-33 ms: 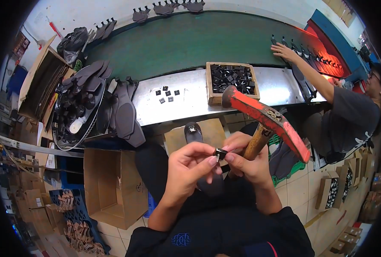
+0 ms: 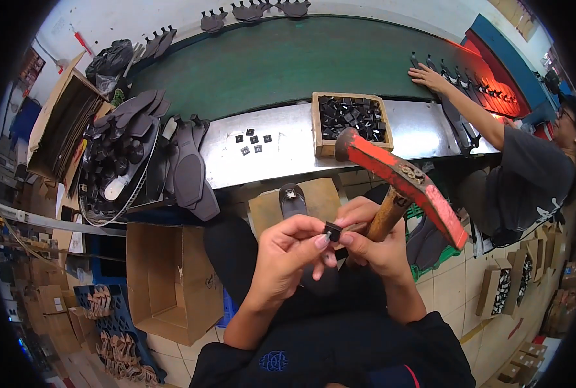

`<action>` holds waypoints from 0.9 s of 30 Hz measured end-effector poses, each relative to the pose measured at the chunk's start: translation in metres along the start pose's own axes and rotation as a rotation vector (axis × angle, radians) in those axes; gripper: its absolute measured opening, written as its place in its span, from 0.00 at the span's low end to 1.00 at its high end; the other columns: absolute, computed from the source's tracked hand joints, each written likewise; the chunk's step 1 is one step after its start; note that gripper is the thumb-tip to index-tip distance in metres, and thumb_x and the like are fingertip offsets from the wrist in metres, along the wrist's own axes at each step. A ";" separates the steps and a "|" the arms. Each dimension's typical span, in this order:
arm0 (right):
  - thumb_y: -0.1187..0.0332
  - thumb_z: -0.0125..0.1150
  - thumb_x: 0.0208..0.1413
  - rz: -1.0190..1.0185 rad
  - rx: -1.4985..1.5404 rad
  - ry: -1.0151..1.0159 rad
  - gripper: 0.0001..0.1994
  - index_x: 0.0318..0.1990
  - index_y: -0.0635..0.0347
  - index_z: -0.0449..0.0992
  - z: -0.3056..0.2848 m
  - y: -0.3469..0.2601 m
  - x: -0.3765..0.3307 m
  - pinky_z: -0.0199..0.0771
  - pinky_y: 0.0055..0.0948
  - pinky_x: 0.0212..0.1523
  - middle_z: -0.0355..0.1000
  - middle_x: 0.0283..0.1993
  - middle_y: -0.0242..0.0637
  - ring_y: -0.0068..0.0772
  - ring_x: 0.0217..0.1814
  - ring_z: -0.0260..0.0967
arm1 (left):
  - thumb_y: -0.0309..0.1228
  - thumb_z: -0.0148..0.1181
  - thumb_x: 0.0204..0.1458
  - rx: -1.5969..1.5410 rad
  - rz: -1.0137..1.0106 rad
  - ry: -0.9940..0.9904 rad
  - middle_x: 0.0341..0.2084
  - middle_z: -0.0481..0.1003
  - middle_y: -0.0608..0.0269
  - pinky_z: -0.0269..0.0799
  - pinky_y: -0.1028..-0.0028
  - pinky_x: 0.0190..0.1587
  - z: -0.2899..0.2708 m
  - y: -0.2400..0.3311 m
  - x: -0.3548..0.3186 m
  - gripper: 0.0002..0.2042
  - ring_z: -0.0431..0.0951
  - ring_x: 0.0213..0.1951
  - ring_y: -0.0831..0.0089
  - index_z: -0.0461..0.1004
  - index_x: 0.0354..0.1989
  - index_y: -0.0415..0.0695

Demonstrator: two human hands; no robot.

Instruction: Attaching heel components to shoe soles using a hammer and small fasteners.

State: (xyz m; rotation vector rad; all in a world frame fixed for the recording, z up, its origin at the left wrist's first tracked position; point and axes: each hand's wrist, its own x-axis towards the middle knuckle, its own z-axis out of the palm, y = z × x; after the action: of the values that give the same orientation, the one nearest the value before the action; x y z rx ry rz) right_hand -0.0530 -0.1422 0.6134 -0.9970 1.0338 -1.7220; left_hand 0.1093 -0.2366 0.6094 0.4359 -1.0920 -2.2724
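Note:
My left hand (image 2: 287, 251) and my right hand (image 2: 373, 244) meet over my lap and pinch a small black square piece (image 2: 332, 231) between their fingertips. My right hand also grips the wooden handle of a hammer (image 2: 404, 176), whose red head points up and to the right. Just beyond my hands a dark shoe sole (image 2: 292, 199) with a small fitting on it lies on a wooden block (image 2: 320, 194). Part of another dark sole shows under my hands.
A wooden tray of black pieces (image 2: 351, 118) and a few loose black pieces (image 2: 252, 140) sit on the metal bench (image 2: 288, 161). Behind runs a green conveyor belt (image 2: 288, 58). A round basin of soles (image 2: 116, 165) stands at left, a cardboard box (image 2: 171, 278) on the floor. Another person (image 2: 527, 171) reaches onto the belt at right.

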 end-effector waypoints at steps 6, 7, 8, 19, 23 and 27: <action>0.77 0.68 0.54 0.010 -0.074 0.019 0.10 0.43 0.68 0.77 0.008 0.004 0.002 0.70 0.17 0.25 0.74 0.51 0.52 0.20 0.32 0.72 | 0.24 0.61 0.59 -0.380 -0.231 -0.001 0.33 0.79 0.59 0.72 0.81 0.23 -0.004 -0.011 -0.002 0.07 0.78 0.31 0.77 0.76 0.44 0.37; 0.77 0.67 0.53 0.019 -0.066 0.075 0.08 0.40 0.69 0.77 0.010 0.005 0.002 0.64 0.15 0.16 0.76 0.50 0.55 0.16 0.21 0.69 | 0.24 0.61 0.59 -0.381 -0.229 0.002 0.33 0.79 0.59 0.72 0.81 0.23 -0.004 -0.012 -0.002 0.07 0.78 0.31 0.77 0.76 0.44 0.37; 0.77 0.67 0.53 0.021 -0.065 0.071 0.08 0.40 0.69 0.77 0.009 0.006 0.002 0.64 0.15 0.16 0.76 0.50 0.55 0.16 0.21 0.69 | 0.25 0.62 0.58 -0.286 -0.232 0.024 0.33 0.78 0.61 0.71 0.82 0.24 -0.005 -0.014 -0.001 0.07 0.77 0.31 0.78 0.76 0.43 0.37; 0.75 0.69 0.55 0.103 -0.363 0.020 0.09 0.42 0.67 0.78 -0.020 0.041 0.048 0.75 0.23 0.38 0.76 0.49 0.38 0.23 0.38 0.74 | 0.38 0.70 0.49 1.302 0.453 0.186 0.38 0.81 0.63 0.57 0.57 0.62 -0.095 -0.040 0.060 0.14 0.78 0.46 0.67 0.81 0.43 0.47; 0.77 0.66 0.56 0.157 -0.276 -0.035 0.09 0.44 0.69 0.79 -0.020 0.058 0.058 0.76 0.26 0.48 0.79 0.44 0.37 0.22 0.46 0.75 | 0.29 0.72 0.46 1.108 0.388 0.287 0.30 0.83 0.60 0.67 0.61 0.59 -0.086 -0.039 0.054 0.11 0.81 0.38 0.67 0.83 0.38 0.41; 0.76 0.68 0.55 0.271 -0.441 -0.111 0.11 0.45 0.70 0.80 -0.019 0.067 0.067 0.77 0.27 0.50 0.80 0.45 0.41 0.26 0.47 0.76 | 0.29 0.73 0.45 1.062 0.451 0.351 0.31 0.82 0.59 0.69 0.61 0.58 -0.090 -0.054 0.045 0.11 0.82 0.37 0.65 0.83 0.38 0.41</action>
State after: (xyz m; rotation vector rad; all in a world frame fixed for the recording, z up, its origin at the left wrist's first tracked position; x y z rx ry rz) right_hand -0.0721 -0.2189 0.5582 -1.1475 1.4384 -1.2302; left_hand 0.1013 -0.2919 0.5098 0.8380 -1.8914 -1.0318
